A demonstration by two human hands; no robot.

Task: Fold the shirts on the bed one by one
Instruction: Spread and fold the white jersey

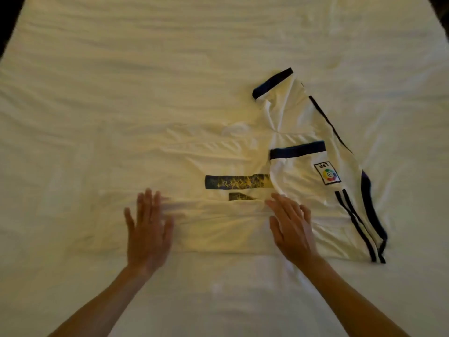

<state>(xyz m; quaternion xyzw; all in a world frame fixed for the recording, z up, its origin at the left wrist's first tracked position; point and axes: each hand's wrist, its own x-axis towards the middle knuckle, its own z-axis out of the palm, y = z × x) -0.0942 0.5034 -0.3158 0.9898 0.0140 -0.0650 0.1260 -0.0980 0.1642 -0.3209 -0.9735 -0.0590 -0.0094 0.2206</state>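
Your left hand (148, 229) and right hand (291, 227) lie flat, fingers straight and spread, on the shirt's (218, 227) folded near edge on the bed (145, 81).

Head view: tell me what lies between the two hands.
In the head view, only the folded-up band of the white shirt lies between the left hand and right hand; both press flat on it.

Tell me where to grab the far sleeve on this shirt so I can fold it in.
Pinch the far sleeve at its dark cuff, coming from the right side with the right hand. The cuff is the sleeve's free end, sticking out past the shirt body and lying clear on the bed, so lifting there should probably carry the whole sleeve over the body.
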